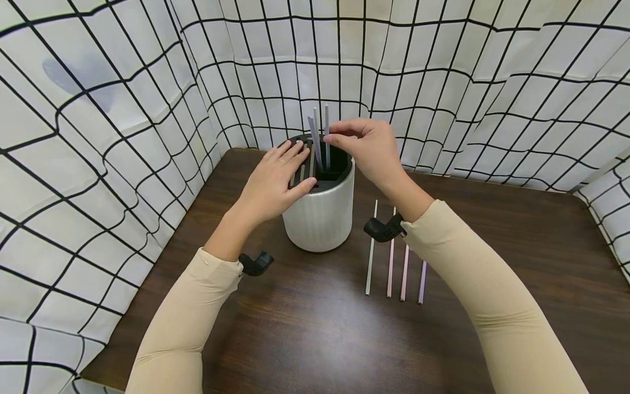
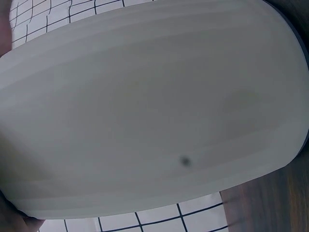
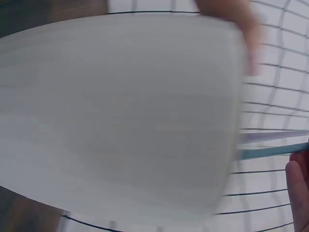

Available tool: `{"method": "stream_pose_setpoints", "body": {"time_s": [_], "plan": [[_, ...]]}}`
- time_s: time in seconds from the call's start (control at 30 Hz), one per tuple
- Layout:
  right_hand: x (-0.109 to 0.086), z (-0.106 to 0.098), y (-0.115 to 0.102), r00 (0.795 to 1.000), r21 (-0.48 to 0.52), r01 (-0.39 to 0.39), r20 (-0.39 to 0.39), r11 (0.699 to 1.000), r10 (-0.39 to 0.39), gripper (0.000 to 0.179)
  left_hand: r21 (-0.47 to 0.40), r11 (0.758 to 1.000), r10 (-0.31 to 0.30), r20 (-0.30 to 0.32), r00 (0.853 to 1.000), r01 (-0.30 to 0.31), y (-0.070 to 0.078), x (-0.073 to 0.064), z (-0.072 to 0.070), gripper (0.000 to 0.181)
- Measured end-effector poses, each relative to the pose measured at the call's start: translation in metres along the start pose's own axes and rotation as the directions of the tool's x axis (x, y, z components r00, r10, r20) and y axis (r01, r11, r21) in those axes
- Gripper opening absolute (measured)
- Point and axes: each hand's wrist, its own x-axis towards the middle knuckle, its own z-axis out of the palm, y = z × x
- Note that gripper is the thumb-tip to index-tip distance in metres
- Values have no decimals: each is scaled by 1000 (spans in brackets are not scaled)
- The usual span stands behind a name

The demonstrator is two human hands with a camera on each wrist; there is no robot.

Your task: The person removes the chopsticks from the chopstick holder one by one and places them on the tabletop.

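Observation:
A white round holder (image 1: 319, 221) with a black slotted top stands on the table. My left hand (image 1: 268, 183) rests with spread fingers on the left part of its top. Over the right part of the opening, my right hand (image 1: 371, 148) pinches an upright blue-grey chopstick (image 1: 327, 121) between thumb and fingers; its lower end is inside the holder. Just left of it, pale purple chopsticks (image 1: 315, 137) lean in the same opening. In the right wrist view the held chopstick (image 3: 270, 151) looks teal. The holder's wall (image 2: 145, 111) fills most of the left wrist view.
Right of the holder, a pale green chopstick (image 1: 370, 268), two pink chopsticks (image 1: 391, 271) and a purple chopstick (image 1: 423, 282) lie side by side on the dark wooden table (image 1: 305, 328), partly under my right forearm. White curtains with a black grid (image 1: 418, 65) surround the table's back and sides.

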Motion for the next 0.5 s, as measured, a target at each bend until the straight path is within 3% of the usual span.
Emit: {"method": "stream_pose_setpoints", "body": {"time_s": [0.1,0.2,0.3,0.4,0.5], "plan": [[-5,-12,-14,996,39,85,-35,996,-83,18,0,1000,0,-4,1000,0,0,0,0,70],[-11,-26,-26,983,152,175,-86,973,-163,14,0,1000,-1,-7,1000,1,1,0,-1,69],[-19,-41,-35,964,331,258,-146,908,-221,11,3,1000,0,-6,1000,0,1,-1,-1,70],[-28,-56,-42,933,438,353,-234,827,-274,10,6,1000,0,-3,1000,0,2,-1,0,70],[-36,-72,-49,908,522,407,-319,750,-271,11,5,1000,0,-3,1000,0,2,-1,0,69]]}}
